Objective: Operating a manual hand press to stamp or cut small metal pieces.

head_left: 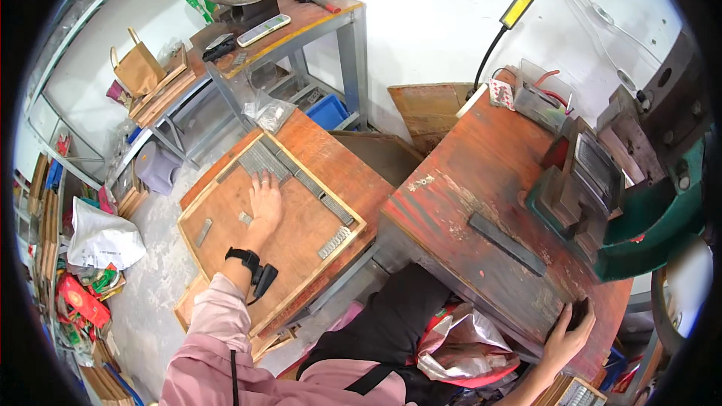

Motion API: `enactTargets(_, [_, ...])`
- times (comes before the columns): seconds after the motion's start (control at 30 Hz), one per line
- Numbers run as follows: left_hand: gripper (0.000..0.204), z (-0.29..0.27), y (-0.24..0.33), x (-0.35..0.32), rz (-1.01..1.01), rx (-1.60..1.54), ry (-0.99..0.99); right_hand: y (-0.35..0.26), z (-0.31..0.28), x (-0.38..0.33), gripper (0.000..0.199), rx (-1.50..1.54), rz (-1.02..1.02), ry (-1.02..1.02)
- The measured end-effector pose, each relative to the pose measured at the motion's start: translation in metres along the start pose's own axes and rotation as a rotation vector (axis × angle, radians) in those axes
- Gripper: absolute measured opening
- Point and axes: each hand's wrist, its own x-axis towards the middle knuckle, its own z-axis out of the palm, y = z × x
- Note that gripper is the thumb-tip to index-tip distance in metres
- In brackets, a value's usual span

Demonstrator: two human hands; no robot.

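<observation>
My left hand reaches over a shallow wooden tray on the left table. Its fingers are stretched out, and the fingertips touch a block of tightly set grey metal strips in the tray's far corner. A small grey metal piece lies beside the hand, and a short grey strip lies further left. Rows of metal pieces line the tray's right side. At the near edge of the right table, my right hand grips a small dark block, partly hidden by the fingers.
A long dark metal bar lies on the right table. Beyond it stands a green machine with metal jaws. A clear plastic bin and a bent lamp are at the back. A shiny bag rests on my lap.
</observation>
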Motion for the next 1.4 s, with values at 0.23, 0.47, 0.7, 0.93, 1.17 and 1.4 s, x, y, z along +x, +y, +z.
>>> enactTargets(0.23, [0.044, 0.015, -0.005, 0.005, -0.099, -0.123, 0.004, -0.001, 0.002, 0.000, 0.034, -0.038, 0.039, 0.036])
enactTargets(0.47, [0.051, -0.011, 0.003, 0.012, -0.147, -0.065, -0.107, -0.003, 0.000, 0.001, 0.029, -0.025, 0.061, -0.020])
enactTargets(0.7, [0.047, -0.034, 0.034, -0.068, 0.202, -0.139, -0.203, -0.006, 0.000, 0.001, 0.027, -0.002, 0.017, 0.022])
enactTargets(0.93, [0.045, -0.041, 0.041, -0.072, 0.150, -0.220, -0.289, -0.006, -0.003, -0.001, 0.024, 0.065, -0.007, 0.009])
enactTargets(1.17, [0.045, -0.153, 0.055, -0.053, -0.072, -1.186, -0.743, -0.005, -0.002, -0.003, 0.027, 0.055, 0.023, 0.000])
enactTargets(1.4, [0.051, -0.271, 0.167, -0.057, 0.739, -1.168, -0.767, -0.023, -0.011, -0.009, 0.030, 0.243, -0.009, 0.149])
